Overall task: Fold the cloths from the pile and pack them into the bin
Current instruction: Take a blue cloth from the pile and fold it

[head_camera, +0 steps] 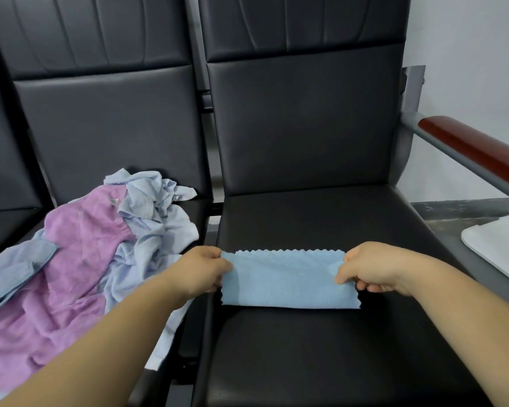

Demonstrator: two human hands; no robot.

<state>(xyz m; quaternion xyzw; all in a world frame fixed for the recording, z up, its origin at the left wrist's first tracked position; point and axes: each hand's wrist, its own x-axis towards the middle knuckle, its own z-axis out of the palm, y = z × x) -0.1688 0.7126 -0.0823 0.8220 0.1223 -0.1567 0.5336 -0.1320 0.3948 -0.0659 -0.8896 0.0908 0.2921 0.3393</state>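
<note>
Left hand (202, 270) and right hand (370, 267) pinch blue cloth (287, 282) ends

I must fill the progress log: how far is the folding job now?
Done: no packed cloth shows; the white object at right may be the bin. In hand: left hand and right hand pinch a blue cloth, apparently folded once, over the seat. Left: the pile on the next seat.

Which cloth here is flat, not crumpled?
The blue cloth with the zigzag edge, pinched at its ends by the left hand and right hand; the purple cloth and pale blue cloths lie crumpled.
</note>
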